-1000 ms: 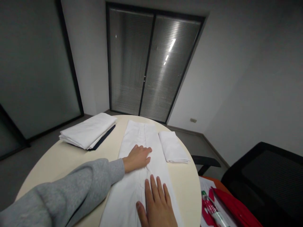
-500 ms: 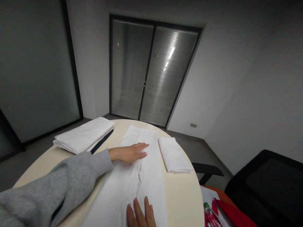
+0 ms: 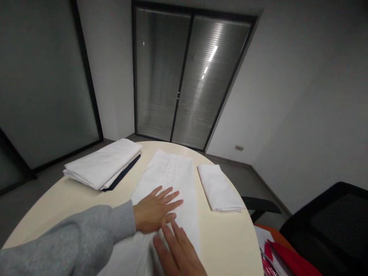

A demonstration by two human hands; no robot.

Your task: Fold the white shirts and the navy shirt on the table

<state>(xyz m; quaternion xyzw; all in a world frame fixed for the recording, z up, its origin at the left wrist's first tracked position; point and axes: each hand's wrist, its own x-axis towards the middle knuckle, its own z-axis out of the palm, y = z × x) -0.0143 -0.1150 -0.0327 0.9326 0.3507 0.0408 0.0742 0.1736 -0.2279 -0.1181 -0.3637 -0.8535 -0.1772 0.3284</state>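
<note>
Long white cloth laid out, both hands on the job, smoothing looks part done

We have the long white cloth point(image 3: 182, 178) running lengthwise down the middle of the round table point(image 3: 230, 245), from near the far edge back towards the wearer. The left hand point(image 3: 155, 212) lies palm down across it, fingers spread apart, nothing clamped. The right hand point(image 3: 184, 255) is at the bottom edge of the frame, partly cut off and blurred; its fingers are extended, no grip that we can see. Whether it presses the cloth or touches the left thumb, we can't tell.

Progress, our judgement: the far stretch looks done, lying flat with straight sides and one seam line up the middle. The near stretch looks unfinished; we see creasing around the hands, and the rest is hidden by them or out of frame. We see no crosswise fold in the visible part.

Other pieces: to the right, apart from the long cloth, we mark a small folded white cloth point(image 3: 220, 188), already neat. To the left sits a folded white stack point(image 3: 100, 163) on top of a dark cloth point(image 3: 123, 174). Both look finished and neither hand touches them.
</note>
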